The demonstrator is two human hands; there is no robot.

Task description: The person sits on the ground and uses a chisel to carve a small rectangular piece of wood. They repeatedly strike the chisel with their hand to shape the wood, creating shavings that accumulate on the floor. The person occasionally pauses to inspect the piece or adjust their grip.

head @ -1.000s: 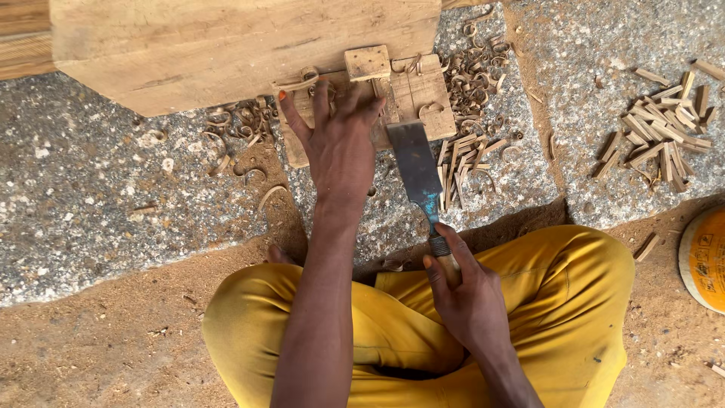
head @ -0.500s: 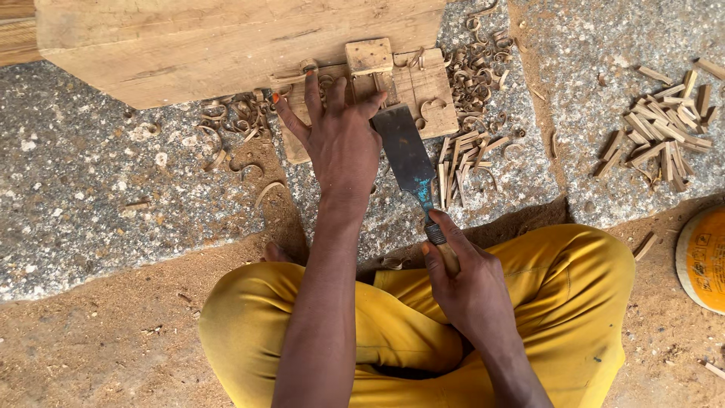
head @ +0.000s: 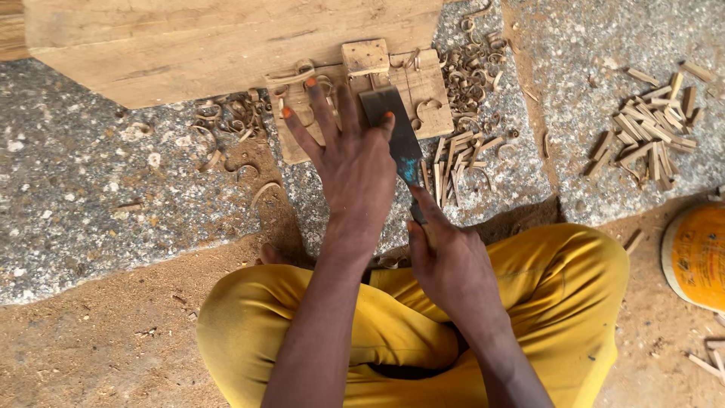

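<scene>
On speckled grey stone edged by sandy floor, the left hand presses flat on a board while the right hand, just behind, grips a chisel amid shavings.

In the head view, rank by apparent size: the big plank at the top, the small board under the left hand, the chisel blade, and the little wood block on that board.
1. Plank, cut off by the frame
2. Board, partly covered by the left hand
3. Chisel blade
4. Block
</scene>
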